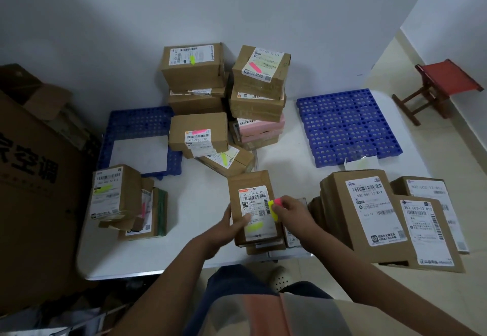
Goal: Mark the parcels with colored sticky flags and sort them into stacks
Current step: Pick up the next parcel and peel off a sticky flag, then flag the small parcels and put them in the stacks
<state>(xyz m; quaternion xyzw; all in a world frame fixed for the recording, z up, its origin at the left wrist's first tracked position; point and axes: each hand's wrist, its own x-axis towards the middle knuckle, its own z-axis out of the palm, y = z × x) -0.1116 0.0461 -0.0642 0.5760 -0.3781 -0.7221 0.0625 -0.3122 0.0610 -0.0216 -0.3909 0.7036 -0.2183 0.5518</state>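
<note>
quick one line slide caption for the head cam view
Left hand steadies a yellow-flagged parcel on the table while the right hand pinches a pad of sticky flags beside it.

Brown parcel (253, 208) lying flat on small stack at table's front, white label up, yellow flag (253, 227) stuck on label (low part). Pad of sticky flags (274, 208), yellow and pink, at right edge.
</note>
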